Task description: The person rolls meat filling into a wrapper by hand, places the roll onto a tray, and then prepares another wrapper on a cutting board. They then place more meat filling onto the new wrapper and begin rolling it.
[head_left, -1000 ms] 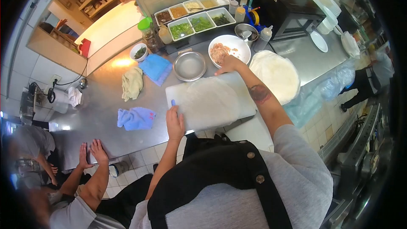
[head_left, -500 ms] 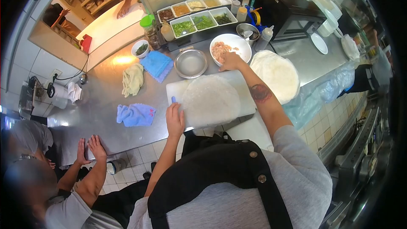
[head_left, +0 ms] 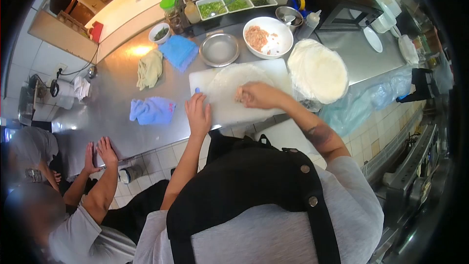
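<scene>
A thin, pale round wrapper lies flat on a white cutting board. Over the wrapper, my right hand is closed on a small clump of pinkish filling. My left hand rests at the board's left edge, fingers apart, beside a small blue item; nothing shows in its grasp. Behind the board is a white bowl with more pinkish filling inside. An empty-looking metal bowl stands to its left, and a stack of pale round wrappers in plastic sits right of the board.
Blue cloths and a yellowish cloth lie left on the metal counter. Trays of toppings line the back. At the lower left, a person's hands rest on the counter edge.
My right hand has left the white bowl and come down over the wrapper with a clump of filling. My left hand is still at the board's edge. The view has shifted slightly.
</scene>
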Demonstrator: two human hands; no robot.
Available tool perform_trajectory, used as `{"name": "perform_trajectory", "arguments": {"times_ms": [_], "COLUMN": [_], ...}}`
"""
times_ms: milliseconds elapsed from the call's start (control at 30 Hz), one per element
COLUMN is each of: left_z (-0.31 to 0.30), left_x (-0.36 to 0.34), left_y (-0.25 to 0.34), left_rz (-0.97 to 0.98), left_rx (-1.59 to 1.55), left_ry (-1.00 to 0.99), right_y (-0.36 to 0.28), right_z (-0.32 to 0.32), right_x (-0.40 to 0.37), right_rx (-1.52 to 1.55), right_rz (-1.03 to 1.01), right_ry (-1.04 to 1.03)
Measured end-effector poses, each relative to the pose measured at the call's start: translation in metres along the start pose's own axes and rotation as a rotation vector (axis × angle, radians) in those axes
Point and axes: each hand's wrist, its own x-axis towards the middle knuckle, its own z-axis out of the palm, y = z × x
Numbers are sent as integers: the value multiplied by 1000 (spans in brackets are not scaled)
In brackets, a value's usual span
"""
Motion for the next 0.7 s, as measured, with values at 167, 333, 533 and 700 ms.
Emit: {"name": "perform_trajectory", "arguments": {"times_ms": [167, 333, 533, 700], "left_z": [0, 14, 23, 23], "left_x": [10, -16, -19, -16], "left_y": [39, 61, 59, 55], "left_rz": [118, 245, 254, 224], "left_rx": [-134, -67, 8, 15], "left_ry": [-197, -357, -331, -313], "right_y": [14, 27, 31, 23], "right_z": [88, 126, 124, 83], "right_x": [-15, -25, -15, -6], "right_rx": [-430, -571, -626, -114], "right_rz": [-159, -179, -175, -29], "right_ry": [468, 600, 721, 582]}}
